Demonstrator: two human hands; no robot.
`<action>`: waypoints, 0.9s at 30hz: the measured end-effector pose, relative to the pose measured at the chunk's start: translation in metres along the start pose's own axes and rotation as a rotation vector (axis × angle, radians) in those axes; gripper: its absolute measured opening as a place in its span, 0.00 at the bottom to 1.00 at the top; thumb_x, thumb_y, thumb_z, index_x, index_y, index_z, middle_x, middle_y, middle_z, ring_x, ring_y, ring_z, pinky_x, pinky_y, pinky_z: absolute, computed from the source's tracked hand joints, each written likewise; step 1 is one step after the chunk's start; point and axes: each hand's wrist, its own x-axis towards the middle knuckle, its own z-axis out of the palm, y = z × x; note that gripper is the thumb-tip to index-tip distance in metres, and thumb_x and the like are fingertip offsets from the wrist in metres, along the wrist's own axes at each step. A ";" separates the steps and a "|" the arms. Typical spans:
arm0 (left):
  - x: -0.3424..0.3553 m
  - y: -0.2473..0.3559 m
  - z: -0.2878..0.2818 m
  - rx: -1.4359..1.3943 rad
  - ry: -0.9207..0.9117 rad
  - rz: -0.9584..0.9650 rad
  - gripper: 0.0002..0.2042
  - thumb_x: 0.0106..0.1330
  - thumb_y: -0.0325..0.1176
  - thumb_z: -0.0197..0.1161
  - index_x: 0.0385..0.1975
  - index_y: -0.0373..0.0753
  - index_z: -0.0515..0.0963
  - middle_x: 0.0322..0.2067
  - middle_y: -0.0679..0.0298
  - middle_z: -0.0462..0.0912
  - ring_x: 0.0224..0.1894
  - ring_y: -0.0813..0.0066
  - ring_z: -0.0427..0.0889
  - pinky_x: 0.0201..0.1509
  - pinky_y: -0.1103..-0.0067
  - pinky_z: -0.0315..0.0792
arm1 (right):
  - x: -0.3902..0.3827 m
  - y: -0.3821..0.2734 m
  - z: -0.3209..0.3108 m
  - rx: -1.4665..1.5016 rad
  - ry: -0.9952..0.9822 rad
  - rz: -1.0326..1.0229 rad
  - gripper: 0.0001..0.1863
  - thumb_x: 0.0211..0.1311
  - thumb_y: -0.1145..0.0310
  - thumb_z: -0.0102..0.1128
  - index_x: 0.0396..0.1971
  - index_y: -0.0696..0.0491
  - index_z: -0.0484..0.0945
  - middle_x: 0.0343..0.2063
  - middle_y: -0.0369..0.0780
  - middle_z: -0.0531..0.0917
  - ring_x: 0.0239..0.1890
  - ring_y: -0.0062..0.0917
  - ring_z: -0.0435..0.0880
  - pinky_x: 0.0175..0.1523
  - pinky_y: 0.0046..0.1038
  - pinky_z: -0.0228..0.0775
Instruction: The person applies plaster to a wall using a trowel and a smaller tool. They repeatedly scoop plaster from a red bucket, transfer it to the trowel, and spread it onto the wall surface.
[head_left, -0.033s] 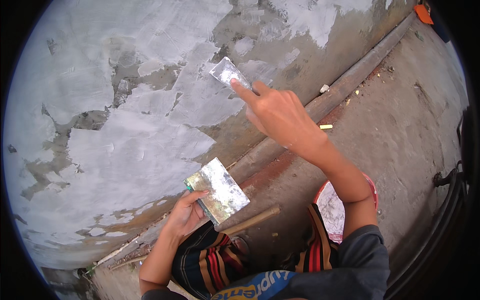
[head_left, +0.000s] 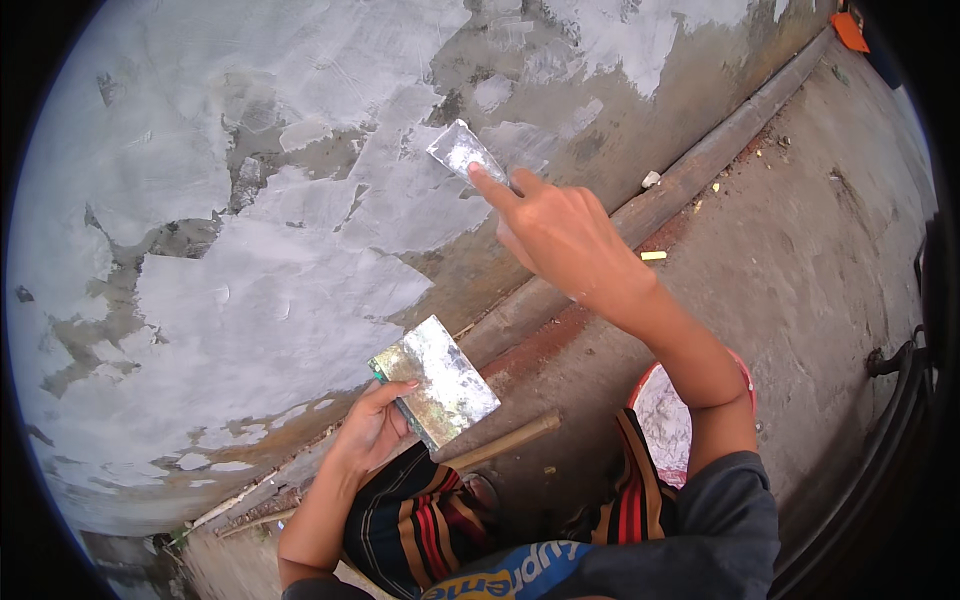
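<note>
My right hand (head_left: 570, 235) is closed around a putty knife (head_left: 467, 150), its index finger stretched along the metal blade. The blade is smeared with white filler and lies over the patchy wall (head_left: 290, 240); whether its edge touches the wall I cannot tell. My left hand (head_left: 375, 425) grips a flat rectangular metal plate (head_left: 440, 380) by one edge, the thumb on top. White paste covers much of this plate. The wall has broad pale filler patches with bare grey-brown areas between them.
A red-rimmed bucket (head_left: 665, 420) of white paste stands beside my right leg, partly hidden by my arm. A pipe (head_left: 690, 175) runs along the wall's foot. A wooden stick (head_left: 510, 440) lies near my feet. Dark curved bars (head_left: 890, 410) stand at far right.
My right hand and the putty knife have shifted slightly down and to the right. The left hand with the plate has not visibly moved.
</note>
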 end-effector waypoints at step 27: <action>0.004 0.003 -0.010 -0.017 0.049 0.053 0.21 0.62 0.27 0.55 0.56 0.32 0.65 0.51 0.55 0.77 0.53 0.61 0.78 0.60 0.64 0.71 | -0.101 0.107 0.061 1.089 0.515 0.826 0.22 0.70 0.68 0.47 0.63 0.53 0.67 0.24 0.37 0.76 0.17 0.19 0.72 0.22 0.23 0.67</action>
